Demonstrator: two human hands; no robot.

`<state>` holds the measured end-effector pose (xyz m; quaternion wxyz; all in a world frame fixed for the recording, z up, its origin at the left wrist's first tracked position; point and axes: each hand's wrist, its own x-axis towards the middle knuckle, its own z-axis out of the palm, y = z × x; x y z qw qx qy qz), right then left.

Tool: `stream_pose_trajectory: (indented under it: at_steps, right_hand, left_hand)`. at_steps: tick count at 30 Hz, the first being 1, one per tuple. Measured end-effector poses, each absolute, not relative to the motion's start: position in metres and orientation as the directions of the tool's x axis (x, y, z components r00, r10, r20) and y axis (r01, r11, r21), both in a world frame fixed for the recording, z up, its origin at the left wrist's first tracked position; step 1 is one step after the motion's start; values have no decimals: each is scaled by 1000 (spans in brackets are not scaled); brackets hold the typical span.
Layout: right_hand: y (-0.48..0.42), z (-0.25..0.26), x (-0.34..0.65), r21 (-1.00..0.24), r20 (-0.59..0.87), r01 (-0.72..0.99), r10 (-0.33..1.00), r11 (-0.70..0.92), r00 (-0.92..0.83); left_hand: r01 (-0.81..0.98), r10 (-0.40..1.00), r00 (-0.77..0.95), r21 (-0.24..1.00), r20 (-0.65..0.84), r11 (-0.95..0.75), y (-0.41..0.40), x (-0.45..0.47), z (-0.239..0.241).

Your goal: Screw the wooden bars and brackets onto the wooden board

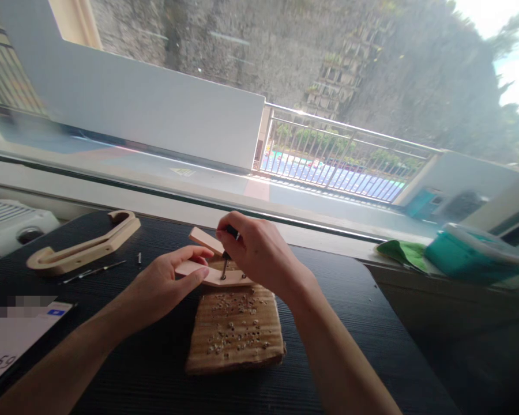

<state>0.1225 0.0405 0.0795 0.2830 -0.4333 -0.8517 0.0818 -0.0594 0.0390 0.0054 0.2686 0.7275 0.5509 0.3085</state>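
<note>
Head view: what might go wrong here?

— The tool (224, 267) could skid and scratch the wooden piece (232, 280), I'd say, if the right hand (259, 248) lets it lean or the piece rocks on the cardboard (237, 328).

— And the fingers?

— The left hand (162, 279) has thumb and fingers nearly together, pinching the piece's left end at the cardboard's far edge. The right hand's curl around the dark handle, its tip at a hole or screw; I can't tell which.
</note>
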Motion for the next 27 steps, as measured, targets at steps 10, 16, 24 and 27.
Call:
stream_pose_trajectory:
  at_steps: [10, 16, 24, 27]
  right_hand:
    - [29, 82, 117, -414, 372, 599, 728, 686, -576]
    - [39, 81, 125, -394, 393, 678, 781, 621, -486]
    - [30, 81, 117, -440, 392, 572, 721, 692, -571]
    - [29, 81, 118, -432, 385, 576, 719, 694, -578]
  left_hand:
    - [625, 966, 213, 739, 148, -251, 37, -58, 10]
    - [620, 968, 209, 746, 141, -243, 39, -59, 6]
    - [628, 964, 231, 736, 131, -251, 37, -58, 10]
    - [632, 964, 232, 733, 133, -253, 37, -59, 9]
